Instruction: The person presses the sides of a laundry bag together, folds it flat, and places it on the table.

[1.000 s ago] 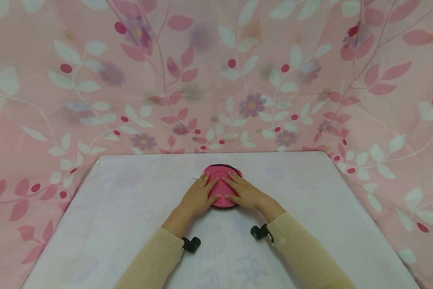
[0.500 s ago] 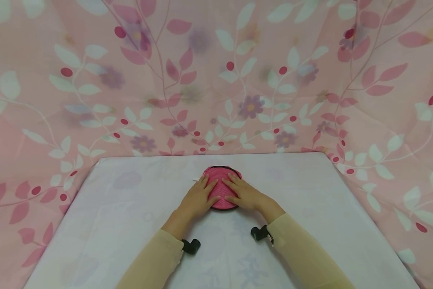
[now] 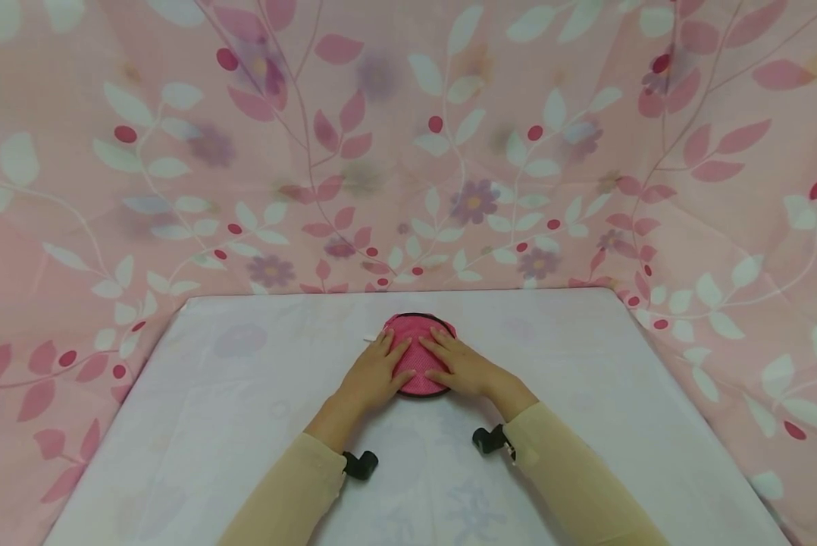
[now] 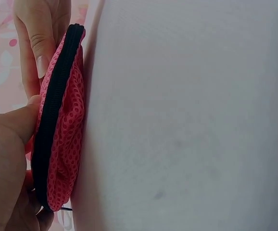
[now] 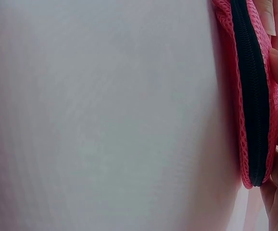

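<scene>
On the white-covered table (image 3: 245, 425) lies a round pink mesh pouch (image 3: 418, 355) with a black zipper around its edge. My left hand (image 3: 373, 371) rests on the pouch's left side, fingers spread over the top. From the other side, my right hand (image 3: 471, 367) rests on it the same way. Both thumbs lie toward the near edge, with pink mesh showing between them. In the left wrist view the zipper (image 4: 54, 115) runs along the pouch's side, and the mesh below it is creased. The right wrist view shows the zipper (image 5: 254, 101) closed near the right thumb.
A small white tag (image 3: 370, 338) sticks out at the pouch's left. Behind the table hangs a pink floral cloth (image 3: 408, 152), which also runs down both sides. A black wrist camera (image 3: 361, 465) sits at the left cuff, another black camera (image 3: 488, 439) at the right.
</scene>
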A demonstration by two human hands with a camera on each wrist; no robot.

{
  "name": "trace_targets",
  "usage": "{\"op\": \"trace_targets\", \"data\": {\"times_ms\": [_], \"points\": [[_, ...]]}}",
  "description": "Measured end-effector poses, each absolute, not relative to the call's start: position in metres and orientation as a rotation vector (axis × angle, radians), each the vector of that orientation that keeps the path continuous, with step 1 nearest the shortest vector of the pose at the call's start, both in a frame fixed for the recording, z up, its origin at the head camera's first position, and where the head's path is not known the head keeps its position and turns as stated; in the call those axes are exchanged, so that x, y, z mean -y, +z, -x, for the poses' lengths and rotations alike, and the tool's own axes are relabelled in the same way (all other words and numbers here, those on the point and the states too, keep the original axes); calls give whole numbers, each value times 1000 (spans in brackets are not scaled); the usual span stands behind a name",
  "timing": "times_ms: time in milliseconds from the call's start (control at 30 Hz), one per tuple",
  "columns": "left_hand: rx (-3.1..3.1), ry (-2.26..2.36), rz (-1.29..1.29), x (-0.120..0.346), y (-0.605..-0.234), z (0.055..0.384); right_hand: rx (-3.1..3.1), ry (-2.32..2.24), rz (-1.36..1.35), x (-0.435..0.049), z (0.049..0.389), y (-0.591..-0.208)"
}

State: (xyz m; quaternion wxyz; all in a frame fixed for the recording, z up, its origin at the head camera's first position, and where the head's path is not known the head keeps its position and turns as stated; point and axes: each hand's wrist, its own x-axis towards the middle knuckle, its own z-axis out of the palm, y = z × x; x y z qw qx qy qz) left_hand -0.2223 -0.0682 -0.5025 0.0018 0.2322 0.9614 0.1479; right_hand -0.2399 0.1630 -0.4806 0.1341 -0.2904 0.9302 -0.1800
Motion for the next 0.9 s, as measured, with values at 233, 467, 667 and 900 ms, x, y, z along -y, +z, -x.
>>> {"op": "trace_targets", "data": {"times_ms": [233,467,667,900], "points": [[-3006,488,-717,69,-502,221,-2708,-498,850,-163,240,-482],[-2999,507,-707,69,-501,221,-2708,-491,864,-162,241,-483],[-2985,529,-703,70,-500,221,-2717,-489,858,-162,241,-483],[-2981,609,-692,72,-499,223,-2730,-556,858,-164,240,-478]]}}
